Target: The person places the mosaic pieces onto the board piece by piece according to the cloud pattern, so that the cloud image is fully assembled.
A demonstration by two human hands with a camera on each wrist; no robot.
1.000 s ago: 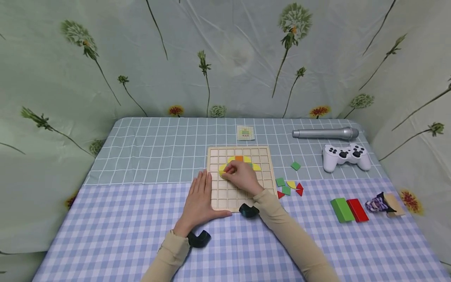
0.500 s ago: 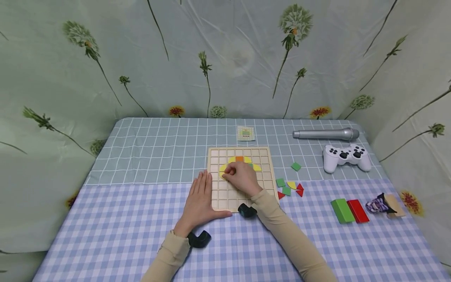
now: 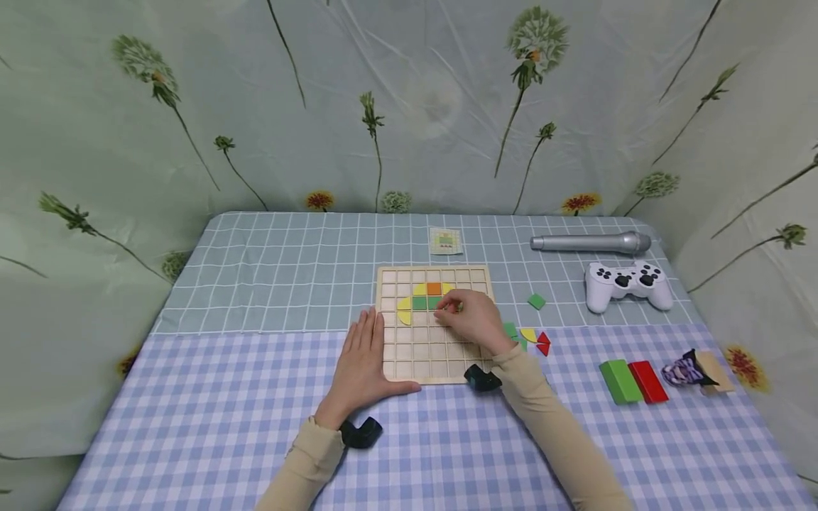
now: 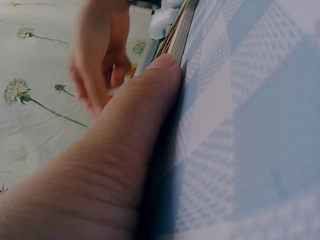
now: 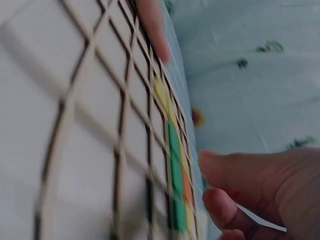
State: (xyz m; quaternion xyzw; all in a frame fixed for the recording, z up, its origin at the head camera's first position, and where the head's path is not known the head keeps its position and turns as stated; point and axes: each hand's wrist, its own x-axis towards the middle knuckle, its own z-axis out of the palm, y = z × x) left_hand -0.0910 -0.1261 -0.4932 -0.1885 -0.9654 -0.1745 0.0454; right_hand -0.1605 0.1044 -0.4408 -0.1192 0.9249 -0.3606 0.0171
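Observation:
The square wooden grid board [image 3: 415, 353] lies mid-table. In its cells sit an orange square [image 3: 434, 289], green squares [image 3: 419, 303] and yellow rounded pieces [image 3: 405, 319]. My left hand [image 3: 359, 365] rests with straight fingers along the board's left edge, its thumb [image 4: 160, 75] lying along the front edge. Over the board's right half hovers my right hand [image 3: 473, 317], its fingers loosely bent and hiding some cells. In the right wrist view a small gap separates the right thumb [image 5: 220, 170] from the fingers, and no piece shows there.
Loose green, yellow and red pieces [image 3: 527, 335] lie right of the board, with a green square [image 3: 536, 301] farther back. A pattern card [image 3: 445, 241] is behind the board. Rightward are a microphone [image 3: 591, 243], game controller [image 3: 629, 284], green block [image 3: 621, 381] and red block [image 3: 648, 381].
My right hand has let go of a yellow rounded piece at the pattern's left side and moved right across the board. My left hand has stayed in place.

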